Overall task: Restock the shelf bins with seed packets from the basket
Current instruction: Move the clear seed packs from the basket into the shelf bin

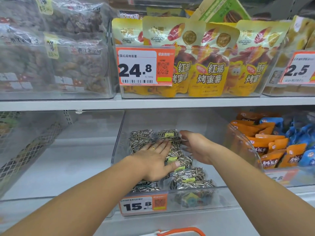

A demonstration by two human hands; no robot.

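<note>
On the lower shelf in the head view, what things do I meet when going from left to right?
Empty clear bin → left hand on the seed packets → right hand → orange packets → blue packets.

Clear glossy plastic bin [119, 143], shiny transparent seed packets [187, 178], matt paper price label [143, 204]

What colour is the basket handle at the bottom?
Orange, seen in the head view: basket handle.
</note>
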